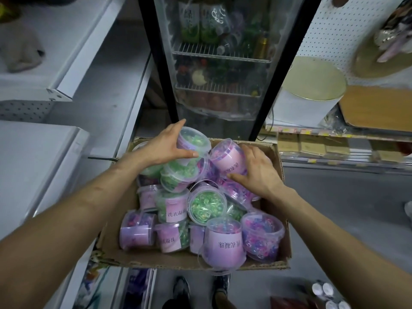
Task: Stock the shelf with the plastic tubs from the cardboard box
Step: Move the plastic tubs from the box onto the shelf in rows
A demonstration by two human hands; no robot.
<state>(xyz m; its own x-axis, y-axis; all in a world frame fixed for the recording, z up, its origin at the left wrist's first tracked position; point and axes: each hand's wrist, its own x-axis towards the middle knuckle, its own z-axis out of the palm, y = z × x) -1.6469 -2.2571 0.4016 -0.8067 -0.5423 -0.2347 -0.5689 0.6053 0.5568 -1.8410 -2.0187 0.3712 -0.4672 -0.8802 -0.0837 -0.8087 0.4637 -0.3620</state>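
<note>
Left hand [167, 144]: reaches in from the lower left with the forearm bare. The thumb lies across the near side of a green-filled tub [195, 141] and the index finger arches over its far rim, so the hand is gripping that tub.
Right hand [256, 172]: comes in from the lower right, palm down. The thumb stretches along the label of a pink-labelled tub [226, 158] and the fingers wrap its right side, clasping it.
Green-filled tub: at the top of the heap near the far left of the cardboard box [279, 170], tilted, with its clear lid facing up and to the right.
Pink-labelled tub: tipped on its side just to the right of the green one, at the far end of the box.
Other tubs [206, 204]: piled loosely in the box, some upright and some on their sides, with green or pink-and-purple contents under clear lids.
Cardboard box: open-topped, on the floor between the white shelf [40, 157] on the left and a glass-door fridge [218, 63] beyond.
Hidden or unclear: the right fingertips are out of sight behind the tub. The left palm is covered by the back of the hand. Much of the far left corner of the box lies under the left wrist. The label print is too small to read surely.
Cut off: both arms leave the view at the bottom corners. A pair of shoes [181, 288] shows at the bottom edge.
</note>
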